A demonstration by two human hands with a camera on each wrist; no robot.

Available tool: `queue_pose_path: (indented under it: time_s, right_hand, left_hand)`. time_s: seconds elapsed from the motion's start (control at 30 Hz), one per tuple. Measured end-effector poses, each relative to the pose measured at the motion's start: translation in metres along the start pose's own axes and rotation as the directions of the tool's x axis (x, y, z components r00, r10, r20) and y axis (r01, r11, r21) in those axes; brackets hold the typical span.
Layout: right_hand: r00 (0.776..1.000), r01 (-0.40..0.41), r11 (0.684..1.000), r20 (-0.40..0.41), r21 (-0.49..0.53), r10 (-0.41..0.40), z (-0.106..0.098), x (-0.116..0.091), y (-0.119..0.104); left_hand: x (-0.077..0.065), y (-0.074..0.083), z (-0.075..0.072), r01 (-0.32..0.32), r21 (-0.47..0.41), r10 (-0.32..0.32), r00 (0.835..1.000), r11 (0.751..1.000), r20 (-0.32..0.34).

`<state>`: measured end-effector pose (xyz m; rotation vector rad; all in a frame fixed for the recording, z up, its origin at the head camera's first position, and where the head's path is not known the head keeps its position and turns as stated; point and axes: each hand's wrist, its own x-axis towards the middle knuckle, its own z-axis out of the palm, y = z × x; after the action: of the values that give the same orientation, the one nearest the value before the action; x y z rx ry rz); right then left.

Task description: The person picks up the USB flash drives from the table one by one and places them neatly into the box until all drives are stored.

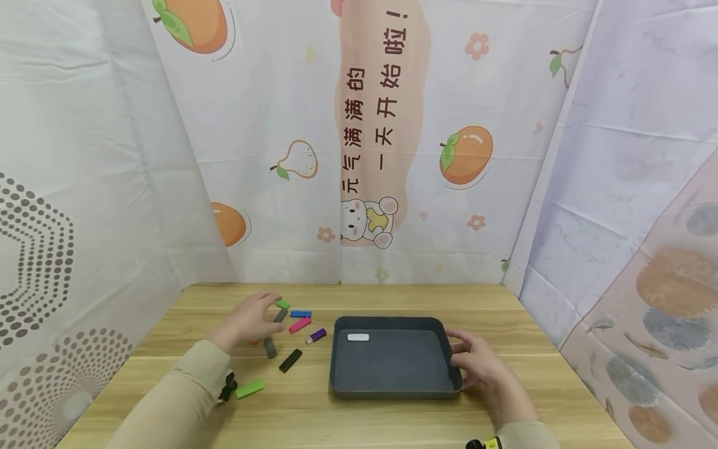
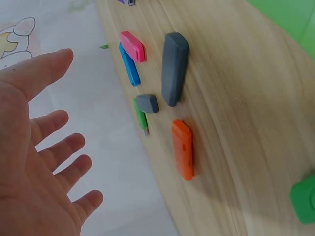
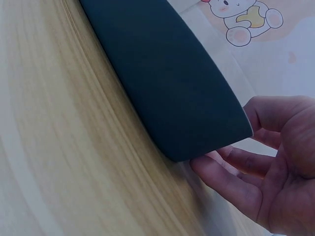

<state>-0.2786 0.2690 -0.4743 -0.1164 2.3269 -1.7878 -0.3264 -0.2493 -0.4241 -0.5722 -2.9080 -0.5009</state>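
My left hand hovers over several small USB sticks at the table's left, fingers apart and holding nothing. Below it in the left wrist view lie an orange stick and a grey one. Nearby are blue, pink, purple and black sticks; a green one lies close to the left wrist. My right hand grips the right side of a dark grey tray, its fingers bent at the rim. Inside the tray, toward the back left, sits a white stick.
Everything lies on a wooden table. Printed cloth curtains hang behind it and on both sides. Another green stick lies at the back, just past the left fingertips.
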Motion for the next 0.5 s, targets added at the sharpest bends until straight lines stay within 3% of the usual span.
queue_pose_path:
  time_s: [0.23, 0.5]
  right_hand:
    - [1.000, 0.002, 1.000, -0.006, -0.008, -0.002, 0.000, 0.000, 0.001]
    - [1.000, -0.009, 1.000, -0.001, 0.019, 0.009, 0.000, 0.001, 0.001]
  left_hand:
    - [-0.001, -0.009, 0.001, 0.059, -0.020, -0.058, 0.998, 0.998, 0.040]
    - [-0.005, -0.019, 0.002, 0.076, -0.051, -0.073, 0.996, 0.996, 0.057]
